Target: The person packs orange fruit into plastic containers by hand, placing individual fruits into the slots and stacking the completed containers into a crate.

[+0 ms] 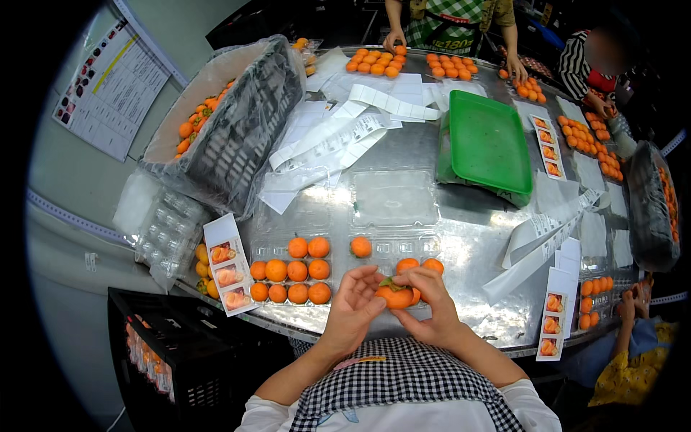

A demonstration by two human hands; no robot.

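Between my two hands is an orange persimmon with its green calyx turned up [393, 298]. My left hand [352, 306] cups its left side. The fingers of my right hand [432, 309] touch the calyx and the fruit's right side. Just beyond lies a clear plastic clamshell box [397, 237] with its lid folded back. One persimmon [360, 247] sits in its far left cell, and a few others [433, 265] are partly hidden behind my right hand. To the left, a second clamshell holds several persimmons [297, 271] in rows.
A lined crate of persimmons [237, 116] stands at left, above stacked empty clamshells [167, 227]. Label strips [334, 143] lie beyond the boxes, near a green tray [490, 143]. Picture cards [229, 267] flank the work area. Co-workers' hands [515, 67] handle fruit across the table.
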